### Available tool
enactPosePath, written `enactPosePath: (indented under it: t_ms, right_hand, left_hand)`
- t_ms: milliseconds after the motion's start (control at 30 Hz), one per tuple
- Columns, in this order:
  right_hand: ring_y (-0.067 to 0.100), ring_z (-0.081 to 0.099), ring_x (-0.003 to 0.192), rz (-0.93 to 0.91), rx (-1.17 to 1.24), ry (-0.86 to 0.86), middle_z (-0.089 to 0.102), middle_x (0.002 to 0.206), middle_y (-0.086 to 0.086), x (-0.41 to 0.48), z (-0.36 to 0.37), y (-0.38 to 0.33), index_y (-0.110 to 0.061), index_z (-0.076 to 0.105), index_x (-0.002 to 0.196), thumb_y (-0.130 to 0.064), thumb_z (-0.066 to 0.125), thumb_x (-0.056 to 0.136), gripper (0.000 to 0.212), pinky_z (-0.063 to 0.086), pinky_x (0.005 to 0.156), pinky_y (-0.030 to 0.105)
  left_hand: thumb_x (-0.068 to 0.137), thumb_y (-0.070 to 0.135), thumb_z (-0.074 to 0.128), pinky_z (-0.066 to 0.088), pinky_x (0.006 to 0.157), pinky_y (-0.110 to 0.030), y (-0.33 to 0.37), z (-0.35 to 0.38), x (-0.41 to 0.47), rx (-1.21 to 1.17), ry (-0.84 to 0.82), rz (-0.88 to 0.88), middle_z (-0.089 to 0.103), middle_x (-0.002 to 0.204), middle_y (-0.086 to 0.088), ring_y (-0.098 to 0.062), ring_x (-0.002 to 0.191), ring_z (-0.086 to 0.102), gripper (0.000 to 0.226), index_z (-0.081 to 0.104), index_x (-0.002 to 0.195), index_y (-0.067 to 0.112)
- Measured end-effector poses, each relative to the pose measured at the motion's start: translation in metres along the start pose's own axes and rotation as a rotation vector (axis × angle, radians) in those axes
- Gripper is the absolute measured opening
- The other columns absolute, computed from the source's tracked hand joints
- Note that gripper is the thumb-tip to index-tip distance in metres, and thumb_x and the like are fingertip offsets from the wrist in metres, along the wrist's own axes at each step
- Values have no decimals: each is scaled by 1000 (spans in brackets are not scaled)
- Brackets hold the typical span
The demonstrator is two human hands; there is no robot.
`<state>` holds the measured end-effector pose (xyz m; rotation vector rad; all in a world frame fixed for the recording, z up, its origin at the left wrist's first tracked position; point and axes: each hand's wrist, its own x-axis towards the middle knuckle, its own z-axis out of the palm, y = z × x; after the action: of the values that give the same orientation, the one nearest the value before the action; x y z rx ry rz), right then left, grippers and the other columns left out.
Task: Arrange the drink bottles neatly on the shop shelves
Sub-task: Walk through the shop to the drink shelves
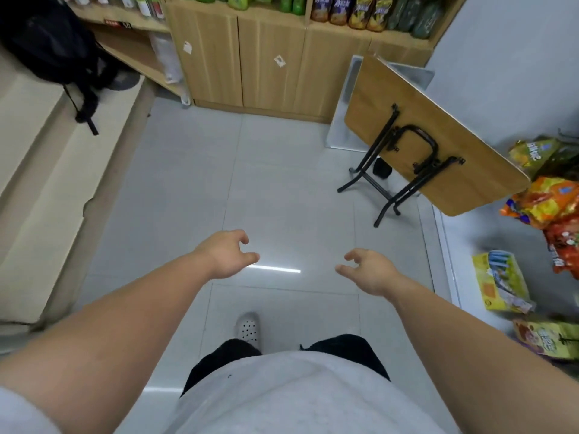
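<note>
Bottles [369, 14] stand in rows on the shelf [269, 12] from 11 to 1 o'clock at the far end of the aisle. Only their lower halves are in view: pale ones on the left, green in the middle, purple and yellow labels on the right. Both hands are well short of them.

The left hand [228, 256] and right hand [369, 270] hang over the floor [188, 183] near 6 o'clock. Their fingers [242, 237] are loosely curled and hold nothing.

The bottles look like filled plastic. Each is probably moderately heavy, stiff enough not to dent, and smooth on its label wrap. They look closely packed, so a nudge could tip a neighbour. A grip round the body or the neck would likely suit best, with one bottle drawn out at a time.

At 10 o'clock a black backpack [53, 48] lies on flattened cardboard [37, 151], with a strap trailing over it. Under the bottles are closed cabinet doors [250, 64]. The floor ahead is open, so the walk in looks free.

At 2 o'clock a folded table [432, 136] leans out into the aisle. Its black legs could catch a foot or an elbow near the right-hand rows. Snack packs [545, 202] crowd the edge at 3 o'clock.
</note>
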<state>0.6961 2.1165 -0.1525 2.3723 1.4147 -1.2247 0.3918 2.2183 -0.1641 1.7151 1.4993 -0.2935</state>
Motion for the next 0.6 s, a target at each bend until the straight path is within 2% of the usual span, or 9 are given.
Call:
enactPosePath:
  t_ms: [100,300,600]
  right_hand:
    - [25,56,126,-23,6,8,55,144,7,47,-40,-45,-22,53,141,-57,59,94,59,45,103,35]
    - [25,55,128,-59,35,-13,54,146,7,154,-109,-102,-23,51,143,-56,60,95,60,45,102,35]
    - [24,55,128,-161,1,-65,55,145,7,340,-271,-162,-21,54,141,-56,62,93,61,45,104,34]
  left_hand:
    - [90,59,62,47,97,-35,5,-58,53,39,43,2,61,133,-2,-25,118,59,58,54,136,26]
    - [89,58,64,47,102,-36,28,-134,157,42,15,-24,60,135,-4,-25,121,58,58,55,136,25]
    - [91,55,66,45,99,-33,119,-264,317,-26,85,-115,61,135,-7,-25,119,60,56,57,135,22]
